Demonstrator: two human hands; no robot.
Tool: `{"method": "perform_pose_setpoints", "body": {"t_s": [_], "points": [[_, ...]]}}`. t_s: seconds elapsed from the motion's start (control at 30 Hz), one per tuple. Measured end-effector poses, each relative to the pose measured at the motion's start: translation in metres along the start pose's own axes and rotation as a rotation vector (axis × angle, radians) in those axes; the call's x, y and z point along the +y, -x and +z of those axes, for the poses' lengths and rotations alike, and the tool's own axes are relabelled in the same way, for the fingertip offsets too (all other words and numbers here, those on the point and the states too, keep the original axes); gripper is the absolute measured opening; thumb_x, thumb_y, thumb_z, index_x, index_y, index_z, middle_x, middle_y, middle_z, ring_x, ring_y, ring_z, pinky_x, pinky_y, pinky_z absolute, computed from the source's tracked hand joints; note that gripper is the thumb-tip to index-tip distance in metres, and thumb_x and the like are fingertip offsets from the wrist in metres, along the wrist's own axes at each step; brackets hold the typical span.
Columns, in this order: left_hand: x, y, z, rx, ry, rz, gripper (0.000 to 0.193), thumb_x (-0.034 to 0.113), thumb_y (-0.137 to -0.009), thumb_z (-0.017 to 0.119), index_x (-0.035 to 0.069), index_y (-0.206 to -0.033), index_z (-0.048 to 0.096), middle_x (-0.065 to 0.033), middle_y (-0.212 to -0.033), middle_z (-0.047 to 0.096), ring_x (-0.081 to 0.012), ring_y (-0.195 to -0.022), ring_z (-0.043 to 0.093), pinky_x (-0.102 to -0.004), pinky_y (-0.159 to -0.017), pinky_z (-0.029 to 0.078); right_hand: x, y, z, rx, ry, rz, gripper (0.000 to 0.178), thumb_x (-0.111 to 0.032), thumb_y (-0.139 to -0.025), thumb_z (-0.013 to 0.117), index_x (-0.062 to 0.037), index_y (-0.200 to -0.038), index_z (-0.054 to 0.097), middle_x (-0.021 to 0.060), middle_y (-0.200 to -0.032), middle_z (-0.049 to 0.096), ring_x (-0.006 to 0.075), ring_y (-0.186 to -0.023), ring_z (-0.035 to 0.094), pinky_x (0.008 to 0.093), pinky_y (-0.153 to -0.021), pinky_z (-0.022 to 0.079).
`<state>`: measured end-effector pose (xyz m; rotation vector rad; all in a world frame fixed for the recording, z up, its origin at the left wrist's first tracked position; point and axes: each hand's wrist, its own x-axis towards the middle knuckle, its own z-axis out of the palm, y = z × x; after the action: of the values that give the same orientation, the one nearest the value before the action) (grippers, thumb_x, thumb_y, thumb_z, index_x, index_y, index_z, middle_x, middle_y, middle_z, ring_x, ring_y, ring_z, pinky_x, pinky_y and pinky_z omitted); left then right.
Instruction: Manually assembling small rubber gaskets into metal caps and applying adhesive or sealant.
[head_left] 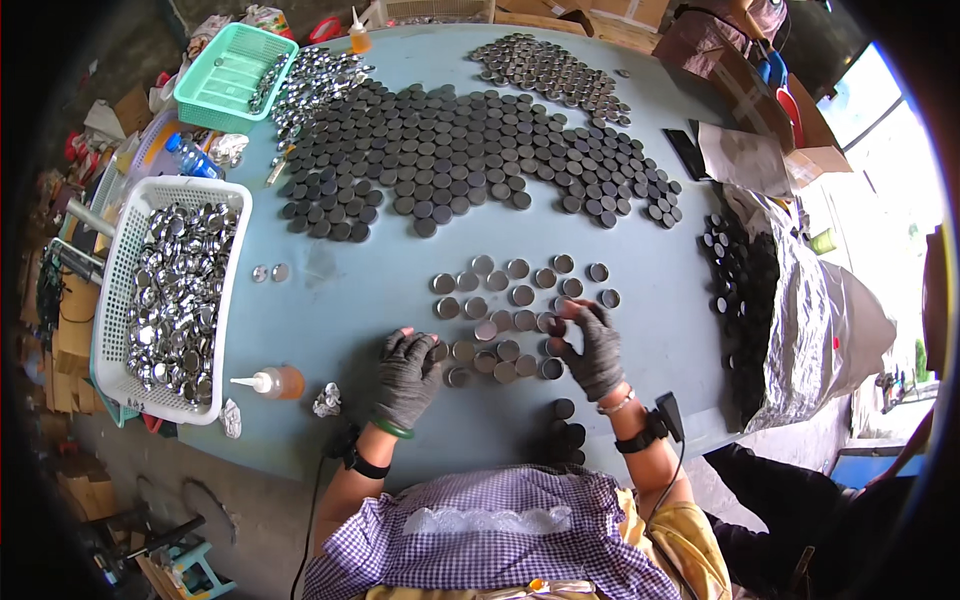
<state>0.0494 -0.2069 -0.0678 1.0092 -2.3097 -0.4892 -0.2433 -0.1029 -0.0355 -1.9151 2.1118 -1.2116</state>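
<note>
My left hand [408, 375], in a grey fingerless glove, rests on the table with its fingers extended. Its fingertips lie against the left edge of a loose group of shallow round metal caps [507, 350]. At that group's right side is my right hand [592, 348], gloved the same way, with thumb and fingers apart around caps there. The caps under its fingertips are partly hidden. Most of this group lies with the hollow side up. Beyond it, a broad sheet of dark round caps [440, 150] lies closely packed. Several dark caps [566, 430] sit near the front edge.
At the left stands a white basket [232, 300] of shiny caps. A green basket [215, 115] sits far left beside a shiny heap [320, 85]. A dropper bottle [275, 382] stands near my left arm. A silvery bag [815, 320] with dark caps lies right.
</note>
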Motion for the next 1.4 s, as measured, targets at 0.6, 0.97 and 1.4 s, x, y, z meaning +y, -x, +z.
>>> {"method": "perform_pose_setpoints", "body": {"t_s": [0.6,0.97,1.4], "points": [[0.049,-0.039,0.033,0.009,-0.08,0.218,0.018,0.016,-0.074,0.068,0.01,-0.091,0.069,-0.0063,-0.107,0.064,-0.0327,-0.114,0.051,-0.0468,-0.099,0.042,0.031,0.04,0.0,-0.123,0.358,0.08,0.045,-0.011,-0.07,0.067,-0.0097,-0.115,0.061,0.0101,-0.105,0.065,0.0306,-0.109,0.056,0.0454,-0.094,0.044],[0.01,-0.034,0.016,0.242,-0.05,-0.039,0.025,0.005,-0.07,0.062,0.007,-0.095,0.065,-0.0109,-0.096,0.065,-0.0342,-0.101,0.057,-0.046,-0.095,0.044,-0.031,0.013,0.033,-0.285,0.128,0.001,0.051,-0.016,-0.071,0.071,-0.0094,-0.12,0.058,0.0107,-0.106,0.063,0.0322,-0.106,0.056,0.0452,-0.096,0.042],[0.003,-0.034,0.018,0.151,-0.012,-0.015,0.034,0.008,-0.067,0.077,0.006,-0.099,0.064,-0.0072,-0.084,0.065,-0.0305,-0.092,0.059,-0.0424,-0.085,0.047,-0.01,0.013,0.042,-0.163,0.219,0.003,0.05,-0.02,-0.067,0.072,-0.0119,-0.115,0.059,0.009,-0.101,0.063,0.0313,-0.102,0.057,0.047,-0.087,0.043]]}}
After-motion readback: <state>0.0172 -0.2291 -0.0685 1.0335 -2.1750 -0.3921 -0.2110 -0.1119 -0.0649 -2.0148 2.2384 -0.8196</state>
